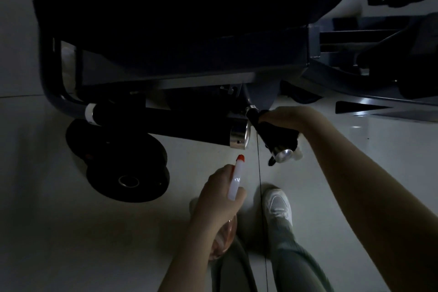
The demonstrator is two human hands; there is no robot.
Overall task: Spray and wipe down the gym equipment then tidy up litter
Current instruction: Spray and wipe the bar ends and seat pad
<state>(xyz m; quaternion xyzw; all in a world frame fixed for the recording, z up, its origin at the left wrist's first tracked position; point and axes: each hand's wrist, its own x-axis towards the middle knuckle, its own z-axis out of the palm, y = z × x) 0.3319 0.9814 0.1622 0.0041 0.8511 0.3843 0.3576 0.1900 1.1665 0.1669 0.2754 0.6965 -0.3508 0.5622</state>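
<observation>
The room is dim. My left hand (pixel 219 197) grips a spray bottle (pixel 235 179) with a white head and an orange nozzle tip that points up toward the machine. My right hand (pixel 288 117) is wrapped round a short black handle (pixel 272 136) with a chrome end cap, and a bit of white cloth (pixel 298 153) shows under the hand. Just left of it a longer black padded bar (pixel 166 125) with a chrome end belongs to the dark gym machine (pixel 177 31) that fills the top of the view.
Black weight plates (pixel 125 170) lie stacked on the pale floor at the left, under the bar. My white shoe (pixel 278 205) and grey trouser legs are at the bottom middle. More dark frame parts (pixel 379 54) run along the right.
</observation>
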